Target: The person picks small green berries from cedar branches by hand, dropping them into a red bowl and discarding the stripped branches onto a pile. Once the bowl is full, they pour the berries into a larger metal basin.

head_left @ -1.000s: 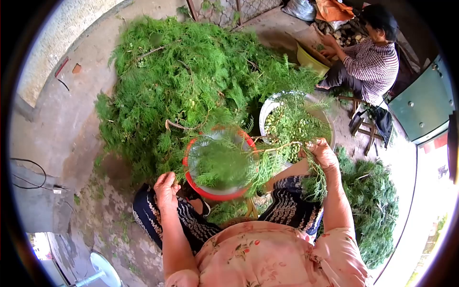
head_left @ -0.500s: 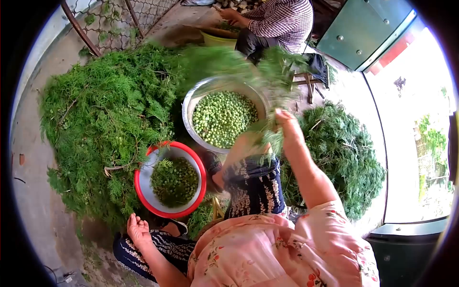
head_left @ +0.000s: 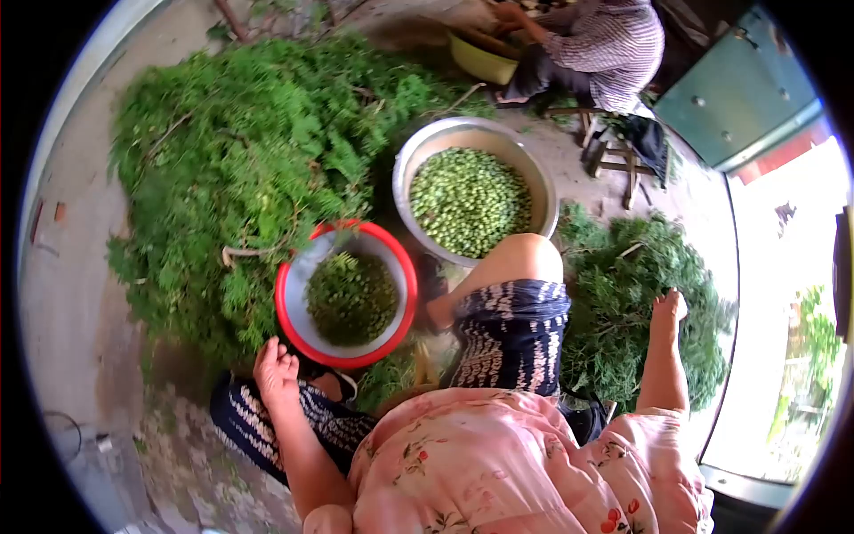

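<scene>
My left hand (head_left: 277, 368) rests above my left knee, palm partly up. Its fingers are loosely curled and apart, with nothing visible in them, just below the red-rimmed basin (head_left: 412, 307). Small green cones mixed with leafy bits (head_left: 351, 298) lie in that basin. My right hand (head_left: 670, 307) reaches out over the right-hand pile of green conifer branches (head_left: 640, 329); its fingers are mostly hidden, so whether it grips a branch cannot be told. Ahead of my right knee stands a large metal basin (head_left: 544, 191) holding many round green cones (head_left: 470, 200).
A large heap of leafy conifer branches (head_left: 240, 169) spreads over the left side. At the back, a person in a checked shirt (head_left: 614, 53) sits by a yellow-green tub (head_left: 480, 60). A small wooden stool (head_left: 627, 165) stands behind the right pile. Green metal door (head_left: 743, 89) at right.
My right hand has swung right from beside the metal basin to the right pile. The blurred branch it held above the basin no longer shows there. The view has shifted; my left hand stays near my knee.
</scene>
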Tool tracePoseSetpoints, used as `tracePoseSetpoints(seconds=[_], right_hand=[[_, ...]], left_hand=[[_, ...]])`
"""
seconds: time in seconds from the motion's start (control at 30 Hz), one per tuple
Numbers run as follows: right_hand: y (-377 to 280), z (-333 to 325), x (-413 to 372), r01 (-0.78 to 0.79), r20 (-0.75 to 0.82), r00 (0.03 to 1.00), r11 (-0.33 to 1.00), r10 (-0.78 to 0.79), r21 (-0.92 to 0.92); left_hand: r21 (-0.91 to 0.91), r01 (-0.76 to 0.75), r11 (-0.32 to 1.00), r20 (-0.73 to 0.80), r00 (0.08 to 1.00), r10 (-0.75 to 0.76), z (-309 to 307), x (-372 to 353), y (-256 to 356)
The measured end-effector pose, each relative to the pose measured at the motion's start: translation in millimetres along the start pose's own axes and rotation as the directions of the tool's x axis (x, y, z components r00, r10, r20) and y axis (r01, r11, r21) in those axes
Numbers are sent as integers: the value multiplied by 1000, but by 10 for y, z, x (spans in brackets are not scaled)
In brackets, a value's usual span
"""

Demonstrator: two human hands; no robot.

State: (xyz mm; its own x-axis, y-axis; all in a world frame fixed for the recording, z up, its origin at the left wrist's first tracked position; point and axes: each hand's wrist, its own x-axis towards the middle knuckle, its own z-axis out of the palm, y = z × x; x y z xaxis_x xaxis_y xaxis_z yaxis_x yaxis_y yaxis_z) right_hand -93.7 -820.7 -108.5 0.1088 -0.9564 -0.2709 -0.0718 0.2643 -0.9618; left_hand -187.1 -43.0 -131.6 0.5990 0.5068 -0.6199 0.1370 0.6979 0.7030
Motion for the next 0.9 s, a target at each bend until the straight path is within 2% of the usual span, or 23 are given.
tracePoseSetpoints(seconds=[0.03, 0.1, 0.13, 0.17, 0.27, 0.3, 0.33, 0.4, 0.47, 0.5, 0.57, 0.63, 0.67, 0.7, 0.73, 0.77, 0.8, 0.83, 0.9], right_hand=[[45, 121, -283, -41, 183, 983, 993, 20, 112], [170, 493, -619, -136, 392, 916, 985, 85, 106], [150, 700, -1011, -127, 496, 866, 985, 53, 116], [141, 868, -1286, -153, 669, 742, 982, 41, 109], [-29, 1382, -2469, -166, 778, 626, 984, 58, 59], [-31, 1506, -2760, -196, 839, 542, 978, 53, 65], [-102, 1567, -3174, -152, 874, 484, 988, 41, 37], [-56, 1689, -3729, -143, 925, 377, 990, 46, 10], [136, 1785, -4153, -198, 955, 286, 980, 80, -23], [232, 1795, -4373, -234, 953, 266, 969, 144, -81], [548, 1810, -4670, -192, 966, 133, 962, 221, -194], [1018, 1852, -4857, -159, 923, 107, 923, 370, -352], [1177, 1848, -4942, -96, 902, 26, 900, 430, -426], [1447, 1829, -5032, -169, 888, 15, 876, 460, -451], [1640, 1800, -5118, -61, 857, 37, 857, 514, -512], [1774, 1778, -5225, -33, 818, 16, 818, 574, -574], [1891, 1743, -5311, -14, 811, -27, 811, 584, -584], [1938, 1731, -5457, 66, 773, 17, 771, 634, -633], [2099, 1784, -5656, 94, 741, -8, 738, 671, -668]], left_hand=[[0, -1, 1000, -5, 1000, 1, 20, -20, 1], [-35, 25, 999, 38, 999, -24, 0, -27, 12], [-29, 18, 999, 16, 1000, -18, 4, -56, 41], [-24, 11, 1000, -2, 1000, -11, 37, -73, 66], [-36, -36, 999, -32, 999, 34, 182, -185, 268], [-30, -57, 998, -19, 998, 56, 224, -217, 357], [-26, -83, 996, -3, 997, 83, 258, -234, 450], [-14, -131, 991, 21, 991, 132, 336, -242, 650], [2, -186, 983, 45, 982, 185, 410, -211, 851], [7, -206, 978, 64, 977, 205, 438, -179, 961], [45, -232, 972, 83, 970, 228, 434, -60, 1145], [16, -250, 968, 68, 966, 249, 402, 34, 1255], [-30, -236, 971, 41, 971, 237, 353, 103, 1264], [-77, -221, 972, 16, 975, 223, 297, 169, 1259], [-161, -143, 976, -70, 989, 133, 271, 200, 1270], [-256, -108, 961, -36, 994, 103, 204, 265, 1274], [-271, -125, 954, -33, 992, 120, 192, 271, 1295], [-287, -141, 947, -28, 990, 139, 211, 262, 1317], [-269, -186, 945, -63, 982, 176, 254, 245, 1371]])
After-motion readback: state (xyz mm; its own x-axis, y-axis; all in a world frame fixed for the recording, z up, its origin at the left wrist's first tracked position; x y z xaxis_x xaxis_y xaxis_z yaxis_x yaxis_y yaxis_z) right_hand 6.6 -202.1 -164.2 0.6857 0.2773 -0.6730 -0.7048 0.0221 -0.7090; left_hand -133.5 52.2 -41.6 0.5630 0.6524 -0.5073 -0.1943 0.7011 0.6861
